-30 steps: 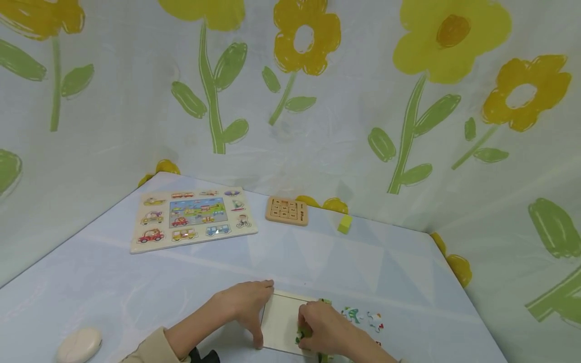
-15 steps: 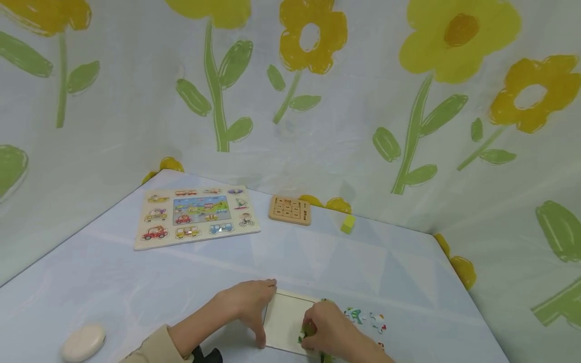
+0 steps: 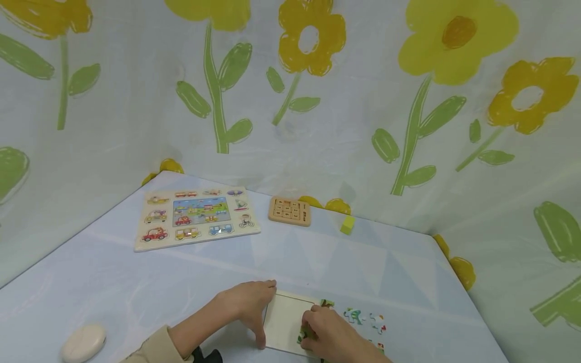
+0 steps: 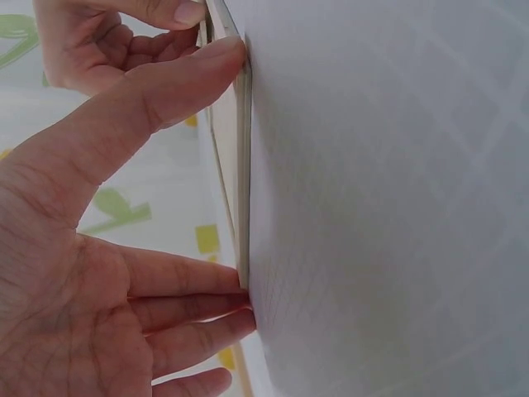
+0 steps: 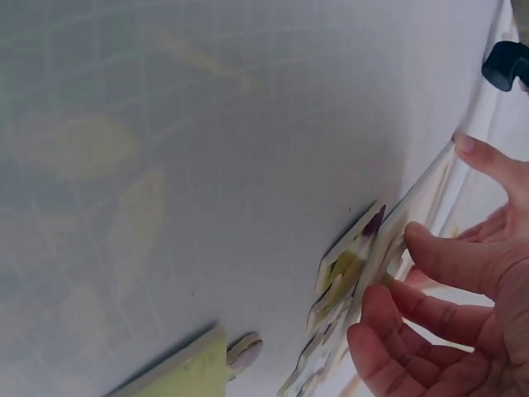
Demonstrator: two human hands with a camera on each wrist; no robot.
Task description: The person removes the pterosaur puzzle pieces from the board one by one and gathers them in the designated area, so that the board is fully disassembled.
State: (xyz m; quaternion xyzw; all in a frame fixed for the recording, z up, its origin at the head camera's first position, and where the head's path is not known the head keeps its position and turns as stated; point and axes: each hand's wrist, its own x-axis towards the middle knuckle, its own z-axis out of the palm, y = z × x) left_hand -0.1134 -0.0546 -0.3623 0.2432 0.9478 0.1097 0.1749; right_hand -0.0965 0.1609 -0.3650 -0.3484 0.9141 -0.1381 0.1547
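A pale shallow puzzle board [image 3: 287, 320] lies flat near the table's front. My left hand [image 3: 245, 305] holds its left side, thumb at the near corner and fingertips at the far one; the left wrist view shows the thumb [image 4: 178, 87] pressing the board's edge. Over the board's right part, my right hand [image 3: 333, 333] pinches a small green jigsaw piece [image 3: 301, 335] between thumb and fingers, partly hidden by them. Loose jigsaw pieces lie right of the board, among them a green-and-white one [image 3: 353, 315] and a white-and-red one [image 3: 378, 322].
Farther back lie a vehicle picture puzzle [image 3: 199, 217], a wooden number slide puzzle [image 3: 289, 210] and a yellow-green block [image 3: 347, 225]. A cream rounded object [image 3: 83, 343] sits at the front left. A flower-printed curtain [image 3: 317, 151] stands behind the table.
My right hand has shifted very slightly, uncovering more of the jigsaw piece by the board's far right corner. My left hand keeps its hold. The camera view has shifted a little.
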